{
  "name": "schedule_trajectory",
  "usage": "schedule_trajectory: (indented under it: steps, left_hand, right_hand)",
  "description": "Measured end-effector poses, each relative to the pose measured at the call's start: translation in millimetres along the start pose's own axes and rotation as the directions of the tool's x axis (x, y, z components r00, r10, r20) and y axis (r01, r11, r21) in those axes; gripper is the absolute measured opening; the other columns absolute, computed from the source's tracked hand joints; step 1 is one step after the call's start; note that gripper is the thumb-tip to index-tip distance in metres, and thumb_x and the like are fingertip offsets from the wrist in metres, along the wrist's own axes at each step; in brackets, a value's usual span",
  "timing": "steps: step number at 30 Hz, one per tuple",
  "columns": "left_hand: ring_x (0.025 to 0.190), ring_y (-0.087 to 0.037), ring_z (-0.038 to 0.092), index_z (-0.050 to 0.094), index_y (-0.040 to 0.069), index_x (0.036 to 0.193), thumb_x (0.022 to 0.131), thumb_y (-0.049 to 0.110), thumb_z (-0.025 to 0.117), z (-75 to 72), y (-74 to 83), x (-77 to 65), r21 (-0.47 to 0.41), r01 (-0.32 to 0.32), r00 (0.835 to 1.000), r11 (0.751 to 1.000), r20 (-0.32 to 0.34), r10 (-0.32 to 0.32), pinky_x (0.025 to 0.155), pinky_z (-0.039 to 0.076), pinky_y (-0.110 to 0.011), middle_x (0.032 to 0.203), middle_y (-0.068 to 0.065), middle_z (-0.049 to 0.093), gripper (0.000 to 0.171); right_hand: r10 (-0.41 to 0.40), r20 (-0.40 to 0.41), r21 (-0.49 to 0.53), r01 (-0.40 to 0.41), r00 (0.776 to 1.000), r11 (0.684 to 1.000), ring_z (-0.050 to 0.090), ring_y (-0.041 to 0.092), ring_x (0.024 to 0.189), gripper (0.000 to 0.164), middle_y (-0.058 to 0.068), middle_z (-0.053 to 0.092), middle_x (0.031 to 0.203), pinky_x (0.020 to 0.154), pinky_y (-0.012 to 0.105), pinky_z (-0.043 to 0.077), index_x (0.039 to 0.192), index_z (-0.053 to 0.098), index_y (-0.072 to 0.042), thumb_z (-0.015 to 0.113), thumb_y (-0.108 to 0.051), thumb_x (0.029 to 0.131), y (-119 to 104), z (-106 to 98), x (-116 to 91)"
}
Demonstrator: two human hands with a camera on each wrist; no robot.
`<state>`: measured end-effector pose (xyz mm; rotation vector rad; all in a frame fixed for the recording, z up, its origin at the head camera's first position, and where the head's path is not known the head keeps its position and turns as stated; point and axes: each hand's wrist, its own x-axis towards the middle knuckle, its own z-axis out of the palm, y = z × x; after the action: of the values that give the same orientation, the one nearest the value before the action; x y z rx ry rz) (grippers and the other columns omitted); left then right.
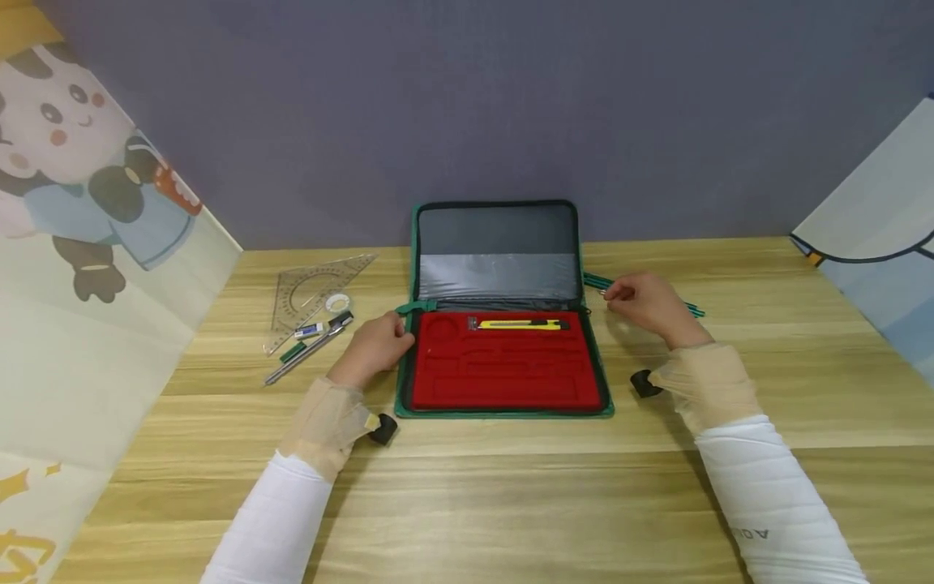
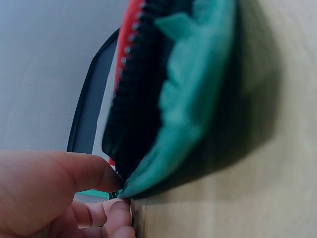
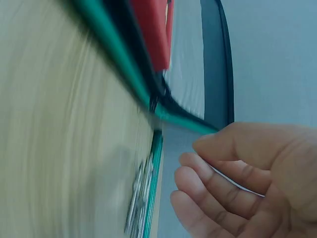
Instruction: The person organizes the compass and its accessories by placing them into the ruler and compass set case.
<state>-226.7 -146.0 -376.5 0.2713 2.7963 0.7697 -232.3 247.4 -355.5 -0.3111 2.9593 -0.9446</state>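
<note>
A green zippered case lies open, its dark lid raised at the back and a red moulded insert in its base. Across the top of the insert lies a yellow utility knife. My left hand pinches the case's left edge, thumb over it and fingers below, as the left wrist view shows. To the right of the case, my right hand hovers over green pencils, fingers loosely bent with nothing between them. Slim metal pieces lie beside the pencils in the right wrist view.
Left of the case lie a clear set square, a roll of white tape, an eraser, a small green piece and a silver pen-like tool. A grey wall stands behind the wooden table.
</note>
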Motion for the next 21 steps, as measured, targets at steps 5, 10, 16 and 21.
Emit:
schedule_trajectory:
  steps: [5,10,16,21]
  left_hand:
    - [0.054,-0.019,0.047,0.045,0.005,0.085,0.087,0.017,0.046,-0.5,-0.3,-0.4,-0.006,-0.007,1.0,1.0,0.001,0.007,0.055,0.039,-0.032,0.059,-0.005,0.049,0.012]
    - [0.053,-0.019,0.047,0.045,0.005,0.084,0.086,0.017,0.047,0.1,-1.6,-0.8,-0.008,-0.007,1.0,1.0,-0.013,0.007,0.055,0.038,-0.032,0.058,-0.004,0.049,0.011]
    - [0.054,-0.019,0.047,0.045,0.006,0.084,0.086,0.017,0.047,0.8,-2.3,-0.3,-0.009,-0.014,1.0,1.0,-0.022,0.013,0.055,0.038,-0.031,0.059,-0.004,0.049,0.011]
    - [0.054,-0.019,0.046,0.045,0.006,0.085,0.086,0.017,0.047,1.4,-2.1,0.1,-0.008,-0.014,1.0,1.0,-0.018,0.014,0.054,0.037,-0.031,0.058,-0.004,0.048,0.011]
  right_hand:
    - [-0.027,-0.049,-0.037,0.025,0.998,0.999,0.056,0.03,0.08,0.016,0.018,0.062,0.088,0.07,0.042,0.043,0.092,0.061,0.003,0.056,-0.008,0.083,13.7,-5.7,-4.8]
    - [-0.042,-0.071,-0.062,0.038,0.997,0.997,0.056,0.028,0.076,0.013,0.013,0.062,0.082,0.068,0.042,0.042,0.089,0.062,0.001,0.057,-0.009,0.083,24.8,-9.5,-8.9]
    - [-0.017,-0.058,-0.062,0.013,0.998,0.998,0.056,0.03,0.08,0.013,0.015,0.062,0.086,0.071,0.043,0.042,0.091,0.062,0.0,0.058,-0.01,0.084,35.4,-16.6,-12.2]
    - [0.011,-0.051,-0.11,-0.017,0.999,0.994,0.055,0.032,0.082,0.016,0.017,0.061,0.089,0.071,0.045,0.042,0.094,0.061,0.001,0.055,-0.011,0.085,43.0,-22.8,-14.0]
